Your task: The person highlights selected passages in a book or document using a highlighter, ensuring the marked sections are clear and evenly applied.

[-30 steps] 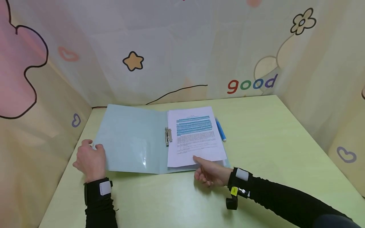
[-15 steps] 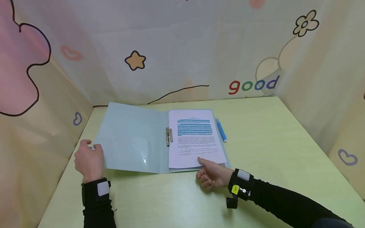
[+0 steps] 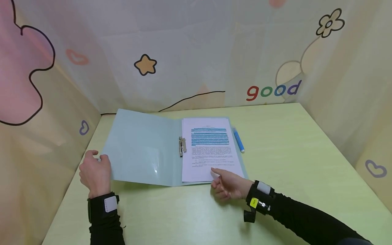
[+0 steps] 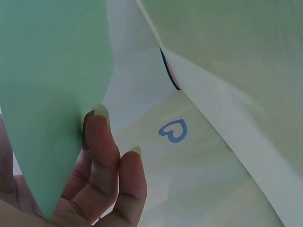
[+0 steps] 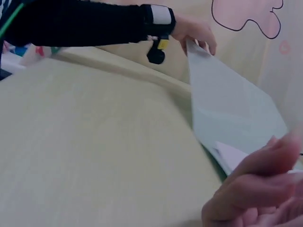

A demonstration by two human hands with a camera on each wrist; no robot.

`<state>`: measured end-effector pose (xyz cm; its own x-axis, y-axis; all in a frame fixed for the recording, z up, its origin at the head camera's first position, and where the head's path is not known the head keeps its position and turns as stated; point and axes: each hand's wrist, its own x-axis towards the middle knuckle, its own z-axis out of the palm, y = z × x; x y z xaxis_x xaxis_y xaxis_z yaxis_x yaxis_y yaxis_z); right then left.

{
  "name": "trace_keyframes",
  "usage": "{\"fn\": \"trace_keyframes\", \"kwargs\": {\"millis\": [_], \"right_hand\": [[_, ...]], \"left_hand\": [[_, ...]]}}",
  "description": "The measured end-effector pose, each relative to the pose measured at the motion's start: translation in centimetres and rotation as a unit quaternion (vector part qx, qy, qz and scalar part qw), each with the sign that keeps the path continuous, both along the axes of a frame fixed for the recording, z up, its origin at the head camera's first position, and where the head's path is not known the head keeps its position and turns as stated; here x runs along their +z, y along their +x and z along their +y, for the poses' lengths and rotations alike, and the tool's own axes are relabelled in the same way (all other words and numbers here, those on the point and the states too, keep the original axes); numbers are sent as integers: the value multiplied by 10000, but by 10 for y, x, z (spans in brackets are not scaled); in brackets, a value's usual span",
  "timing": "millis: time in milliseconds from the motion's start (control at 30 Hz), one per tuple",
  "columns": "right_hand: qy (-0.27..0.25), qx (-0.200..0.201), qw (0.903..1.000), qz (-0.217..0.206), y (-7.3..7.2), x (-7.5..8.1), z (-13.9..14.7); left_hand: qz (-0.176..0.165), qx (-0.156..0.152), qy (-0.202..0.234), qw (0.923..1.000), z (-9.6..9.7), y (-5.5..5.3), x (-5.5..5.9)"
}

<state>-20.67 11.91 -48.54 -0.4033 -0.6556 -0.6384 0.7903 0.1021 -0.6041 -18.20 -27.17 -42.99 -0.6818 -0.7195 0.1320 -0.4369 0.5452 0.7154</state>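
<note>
A light blue-green folder [image 3: 137,149] lies spread out on the table, its left cover raised at the outer edge. My left hand [image 3: 96,172] grips that edge; the left wrist view shows fingers [image 4: 102,146] behind the cover [image 4: 52,85]. On the folder's right side rests a stack of printed paper [image 3: 202,173], the top sheet highlighted in blue. My right hand [image 3: 228,185] holds the stack's lower edge, thumb on the top sheet and the other fingers curled below. In the right wrist view the right hand [image 5: 260,189] partly hides the paper. Beside the spine is a metal clip [image 3: 182,146].
A blue marker [image 3: 238,140] lies just right of the folder on the pale green table [image 3: 284,146]. Printed curtains [image 3: 190,61] close off the back and both sides.
The paper stack, skewed with its sheets spread a second ago, now sits straighter and flatter in the folder. My right hand stays at its lower edge. My left hand keeps the cover, slightly more raised.
</note>
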Motion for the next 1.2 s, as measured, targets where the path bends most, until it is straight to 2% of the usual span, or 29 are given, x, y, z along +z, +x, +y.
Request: {"fn": "trace_keyframes", "kwargs": {"millis": [100, 200, 300, 400, 467, 500, 600, 700, 767, 867, 900, 967, 1200], "right_hand": [[177, -521, 9971, 535, -12, 3, 3], [422, -1089, 9866, 1140, -29, 8, 11], [808, -1479, 9713, 1678, -49, 13, 24], [1352, -1754, 9483, 2271, -69, 19, 37], [1867, -1825, 9236, 2807, -79, 21, 45], [2162, -1795, 9069, 3140, -84, 22, 49], [2985, -1594, 8456, 4129, -97, 21, 57], [3617, -1285, 7859, 4848, -105, 19, 62], [3920, -1102, 7584, 5090, -109, 17, 64], [4258, -846, 7276, 5312, -113, 15, 67], [4341, -787, 7207, 5347, -115, 14, 67], [4404, -711, 7132, 5407, -116, 13, 68], [4505, -654, 6987, 5519, -119, 11, 67]], "left_hand": [[271, -40, 97, 9996, 3, 0, 5], [726, -137, 206, 9971, 8, 1, 13], [1267, -277, 325, 9910, 14, 4, 23], [1664, -490, 556, 9833, 22, 7, 34], [1865, -642, 748, 9775, 27, 8, 40], [1966, -737, 912, 9734, 31, 9, 43], [2296, -1054, 1427, 9570, 43, 8, 52], [2615, -1450, 1913, 9349, 56, 5, 58], [2728, -1735, 2029, 9243, 63, 3, 59], [2781, -2136, 2070, 9133, 73, 0, 58], [2754, -2250, 2032, 9123, 75, -1, 57], [2690, -2429, 1978, 9108, 80, -3, 54], [2498, -2830, 1746, 9094, 95, -9, 45]]}}
